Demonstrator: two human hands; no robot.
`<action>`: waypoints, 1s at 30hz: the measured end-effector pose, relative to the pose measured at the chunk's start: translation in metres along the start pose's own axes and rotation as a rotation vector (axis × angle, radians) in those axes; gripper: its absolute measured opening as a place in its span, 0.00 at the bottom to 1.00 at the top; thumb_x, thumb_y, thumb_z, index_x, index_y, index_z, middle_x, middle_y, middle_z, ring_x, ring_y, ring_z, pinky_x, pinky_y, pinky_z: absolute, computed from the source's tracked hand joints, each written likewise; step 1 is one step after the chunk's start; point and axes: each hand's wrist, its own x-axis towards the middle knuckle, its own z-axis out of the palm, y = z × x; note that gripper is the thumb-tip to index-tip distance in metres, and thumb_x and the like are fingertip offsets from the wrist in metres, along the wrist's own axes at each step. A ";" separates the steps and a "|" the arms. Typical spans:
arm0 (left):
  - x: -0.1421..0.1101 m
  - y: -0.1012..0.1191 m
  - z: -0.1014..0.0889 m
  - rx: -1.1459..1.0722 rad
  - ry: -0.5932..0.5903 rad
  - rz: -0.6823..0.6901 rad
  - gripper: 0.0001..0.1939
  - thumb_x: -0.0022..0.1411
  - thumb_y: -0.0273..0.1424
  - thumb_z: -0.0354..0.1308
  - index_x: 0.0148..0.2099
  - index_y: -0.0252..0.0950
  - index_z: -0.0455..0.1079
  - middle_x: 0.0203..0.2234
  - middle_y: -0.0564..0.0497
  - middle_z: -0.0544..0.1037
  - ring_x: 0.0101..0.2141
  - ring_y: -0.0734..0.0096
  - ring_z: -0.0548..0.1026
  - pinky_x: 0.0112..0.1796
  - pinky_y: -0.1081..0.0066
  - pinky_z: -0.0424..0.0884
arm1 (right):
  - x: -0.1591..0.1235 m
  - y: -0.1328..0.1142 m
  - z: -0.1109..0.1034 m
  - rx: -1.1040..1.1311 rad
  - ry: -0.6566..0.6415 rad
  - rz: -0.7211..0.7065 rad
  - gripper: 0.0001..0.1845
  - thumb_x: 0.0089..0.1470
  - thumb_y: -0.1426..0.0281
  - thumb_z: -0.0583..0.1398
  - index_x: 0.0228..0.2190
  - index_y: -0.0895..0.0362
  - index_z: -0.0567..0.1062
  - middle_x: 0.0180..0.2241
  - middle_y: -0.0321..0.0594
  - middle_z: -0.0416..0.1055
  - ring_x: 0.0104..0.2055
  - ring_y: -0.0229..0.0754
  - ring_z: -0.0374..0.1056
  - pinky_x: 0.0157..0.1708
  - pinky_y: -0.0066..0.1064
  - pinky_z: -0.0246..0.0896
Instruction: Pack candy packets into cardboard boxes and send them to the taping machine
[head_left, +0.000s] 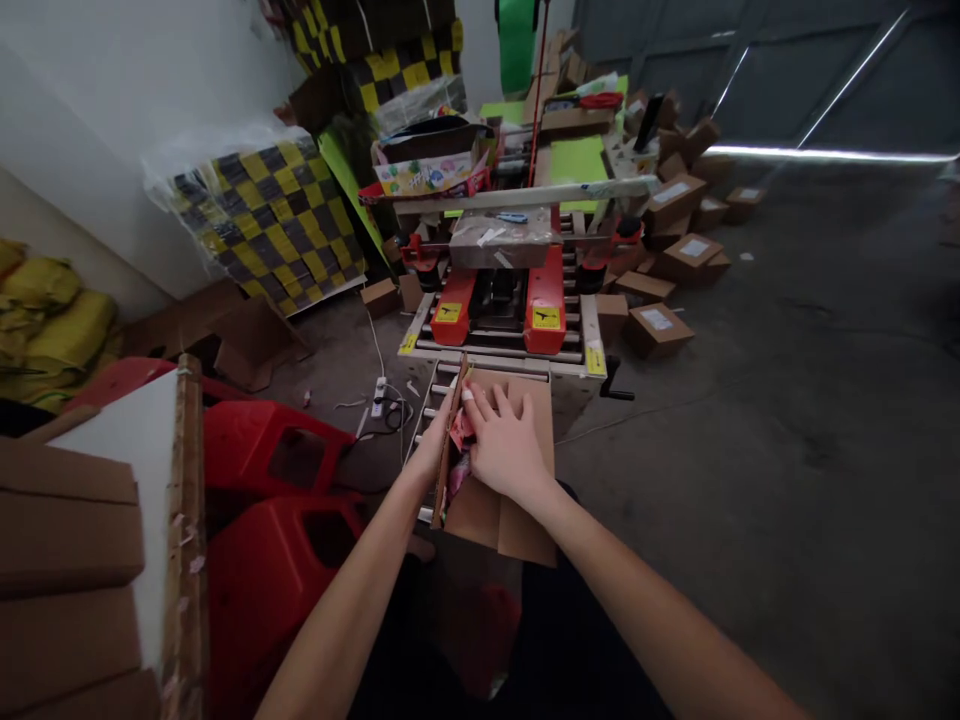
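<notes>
A brown cardboard box [517, 510] lies on the roller conveyor [431, 400] in front of me, its left flap [448, 440] standing up. My right hand [504, 445] rests flat on the box's folded flaps, fingers stretched out, pressing them over pink and red contents [459, 432]. My left hand [433, 450] is on the outer side of the raised left flap, mostly hidden behind it.
A red carton-sealing machine [499, 300] stands just beyond the box. Sealed cartons [658, 328] lie on the floor at right. Red plastic stools [277, 470] and stacked cardboard [67, 560] are at left. A power strip [379, 395] lies on the floor.
</notes>
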 end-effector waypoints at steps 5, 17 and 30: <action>-0.003 0.003 0.006 -0.068 0.056 -0.021 0.27 0.69 0.38 0.33 0.66 0.37 0.51 0.65 0.50 0.55 0.65 0.70 0.50 0.64 0.63 0.47 | -0.003 -0.003 -0.002 -0.064 -0.131 -0.074 0.35 0.51 0.69 0.55 0.61 0.58 0.59 0.65 0.48 0.48 0.66 0.69 0.38 0.56 0.74 0.28; -0.008 0.008 0.011 0.177 0.032 0.093 0.27 0.68 0.37 0.40 0.66 0.33 0.52 0.68 0.45 0.45 0.67 0.70 0.40 0.64 0.65 0.39 | -0.013 0.013 0.005 0.293 0.161 -0.007 0.34 0.47 0.75 0.53 0.57 0.67 0.62 0.65 0.59 0.44 0.68 0.59 0.38 0.62 0.61 0.35; -0.011 0.022 0.008 -0.035 0.023 -0.043 0.28 0.67 0.40 0.43 0.67 0.43 0.49 0.67 0.54 0.48 0.66 0.67 0.47 0.63 0.62 0.46 | -0.009 0.027 -0.002 0.572 0.028 -0.064 0.56 0.36 0.71 0.60 0.62 0.76 0.41 0.66 0.63 0.21 0.67 0.59 0.14 0.65 0.52 0.22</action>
